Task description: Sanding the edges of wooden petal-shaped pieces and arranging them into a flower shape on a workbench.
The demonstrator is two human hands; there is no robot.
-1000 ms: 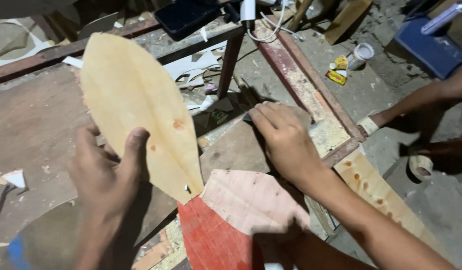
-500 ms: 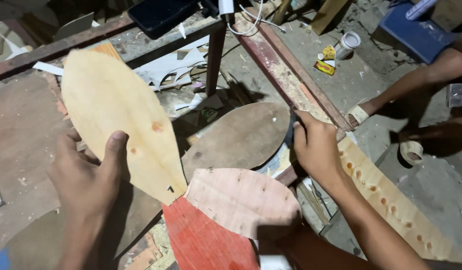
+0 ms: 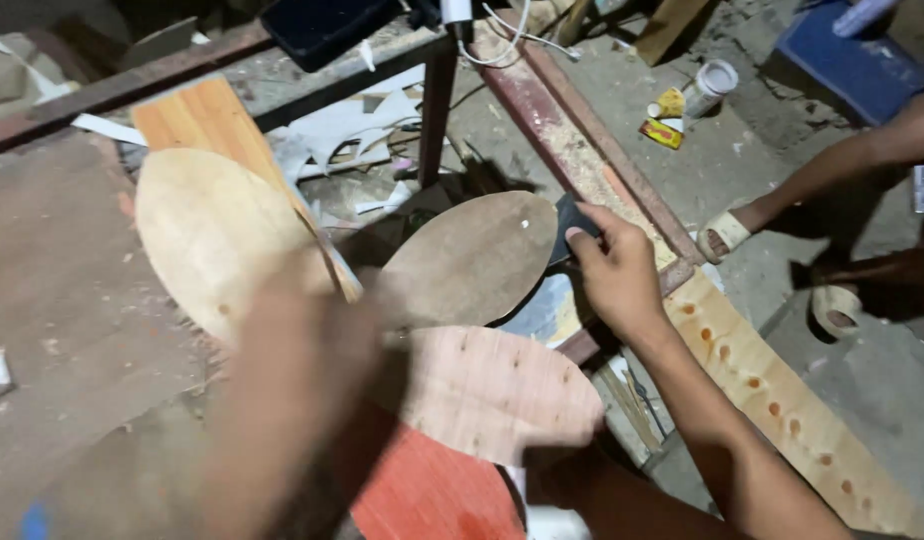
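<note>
Dusty workbench (image 3: 52, 300) with a rusty metal frame (image 3: 582, 130) carries leaf-shaped plywood cutouts. Right hand (image 3: 612, 270) pinches a dark sanding pad (image 3: 567, 225) against the far right edge of the brown cutout (image 3: 472, 260). Left hand (image 3: 292, 400), near, is blurred over the pale cutout (image 3: 207, 235); its grip cannot be told.
</note>
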